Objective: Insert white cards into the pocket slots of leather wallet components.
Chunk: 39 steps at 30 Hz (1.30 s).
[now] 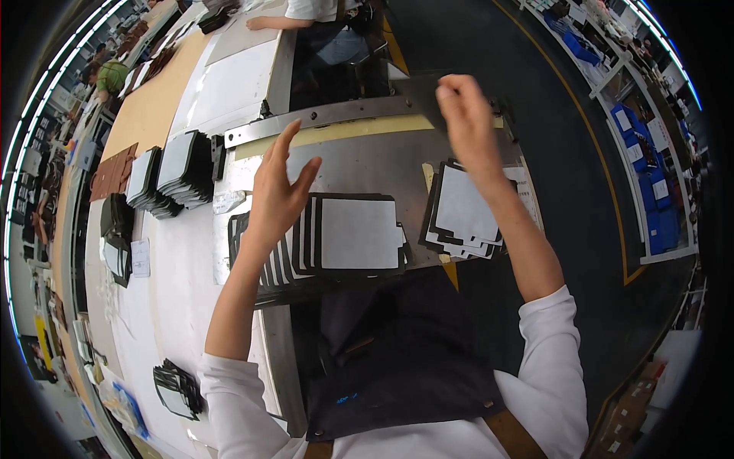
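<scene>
1. Two stacks of pale-topped dark panels (185,162) on the white bench (180,264); done or waiting, cannot tell.
2. Left hand (277,190): fingers spread, released, nothing held.
3. Fanned row (358,234), pale faces up, overlapping on the metal plate (367,164). Many pieces; probably unfinished.
4. Right hand (468,126): motion-blurred, fingers curled beside a thin dark piece (428,101); grip cannot be confirmed.
5. Right-hand pile (462,205): several pieces, edges uneven. Judgement: partway through; remaining count unreadable.
</scene>
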Available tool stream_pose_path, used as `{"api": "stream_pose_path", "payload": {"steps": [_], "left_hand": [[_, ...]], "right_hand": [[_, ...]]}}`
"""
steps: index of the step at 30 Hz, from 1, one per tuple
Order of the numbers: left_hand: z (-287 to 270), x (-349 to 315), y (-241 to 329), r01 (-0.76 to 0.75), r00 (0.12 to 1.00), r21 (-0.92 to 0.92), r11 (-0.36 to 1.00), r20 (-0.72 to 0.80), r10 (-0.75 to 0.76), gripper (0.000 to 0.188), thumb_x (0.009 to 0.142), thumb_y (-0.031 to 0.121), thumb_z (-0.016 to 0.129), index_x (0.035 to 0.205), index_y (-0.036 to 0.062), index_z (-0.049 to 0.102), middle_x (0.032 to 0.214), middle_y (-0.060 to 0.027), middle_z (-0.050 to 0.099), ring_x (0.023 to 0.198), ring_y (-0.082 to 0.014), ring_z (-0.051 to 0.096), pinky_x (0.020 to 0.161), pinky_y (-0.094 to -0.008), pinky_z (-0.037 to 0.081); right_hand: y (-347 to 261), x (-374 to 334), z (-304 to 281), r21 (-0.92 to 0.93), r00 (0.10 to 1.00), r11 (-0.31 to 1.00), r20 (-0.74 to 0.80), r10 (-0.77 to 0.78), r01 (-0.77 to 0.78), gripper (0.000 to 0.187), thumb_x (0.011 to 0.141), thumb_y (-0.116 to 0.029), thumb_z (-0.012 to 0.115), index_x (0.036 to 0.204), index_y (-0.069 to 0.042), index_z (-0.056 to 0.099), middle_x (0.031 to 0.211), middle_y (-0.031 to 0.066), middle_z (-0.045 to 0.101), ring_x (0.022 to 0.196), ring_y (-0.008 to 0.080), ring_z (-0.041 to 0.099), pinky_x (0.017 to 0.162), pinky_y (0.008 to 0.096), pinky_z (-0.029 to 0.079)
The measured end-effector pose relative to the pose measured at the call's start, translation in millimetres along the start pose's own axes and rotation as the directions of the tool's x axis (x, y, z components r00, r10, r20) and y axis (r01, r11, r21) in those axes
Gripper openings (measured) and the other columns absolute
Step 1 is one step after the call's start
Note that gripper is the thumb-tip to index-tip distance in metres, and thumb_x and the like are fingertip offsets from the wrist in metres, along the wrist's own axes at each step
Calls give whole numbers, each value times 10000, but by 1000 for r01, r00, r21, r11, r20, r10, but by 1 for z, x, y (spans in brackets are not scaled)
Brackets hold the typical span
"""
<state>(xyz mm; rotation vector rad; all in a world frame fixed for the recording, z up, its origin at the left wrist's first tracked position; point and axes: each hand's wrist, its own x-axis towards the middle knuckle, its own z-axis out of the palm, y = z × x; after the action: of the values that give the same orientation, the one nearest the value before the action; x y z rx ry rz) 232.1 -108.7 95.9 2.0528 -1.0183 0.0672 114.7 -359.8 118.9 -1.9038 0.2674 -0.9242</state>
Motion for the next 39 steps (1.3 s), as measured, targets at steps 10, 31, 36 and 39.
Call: {"api": "stream_pose_path", "payload": {"steps": [10, 31, 36, 39], "left_hand": [[82, 42, -20, -210, 958, 329, 921, 258, 126, 803, 707, 95, 750, 1423, 35, 391, 1434, -197, 458, 1362, -358, 407, 1087, -424, 387], [95, 48, -45, -457, 875, 434, 777, 378, 303, 723, 682, -75, 634, 1380, 7, 466, 1441, -174, 465, 1362, -336, 422, 1102, -425, 363], [94, 53, -46, -447, 879, 439, 779, 375, 293, 757, 673, -94, 633, 1399, 21, 455, 1460, -186, 449, 1374, -346, 407, 1114, -438, 350], [97, 53, -46, -425, 887, 449, 786, 378, 264, 780, 653, -101, 644, 1400, 20, 454, 1465, -188, 445, 1372, -350, 409, 1118, -440, 349]], "right_hand": [[57, -54, 76, -280, 914, 930, 390, -114, 236, 173, 949, -114, 562, 1075, -26, 483, 808, 193, 658, 787, 390, 658, 662, 458, 509], [103, -43, 65, -601, 829, 596, 511, -225, 532, 478, 824, 47, 529, 1301, 51, 510, 1402, 219, 486, 1345, 368, 424, 1091, 526, 332], [101, -34, 69, -645, 829, 533, 503, -244, 548, 484, 802, 68, 527, 1285, 46, 538, 1384, 188, 524, 1325, 332, 468, 1056, 470, 388], [104, -35, 72, -677, 829, 479, 479, -290, 559, 377, 827, -8, 576, 1197, 68, 564, 1300, 212, 571, 1251, 340, 531, 1016, 437, 429]]}}
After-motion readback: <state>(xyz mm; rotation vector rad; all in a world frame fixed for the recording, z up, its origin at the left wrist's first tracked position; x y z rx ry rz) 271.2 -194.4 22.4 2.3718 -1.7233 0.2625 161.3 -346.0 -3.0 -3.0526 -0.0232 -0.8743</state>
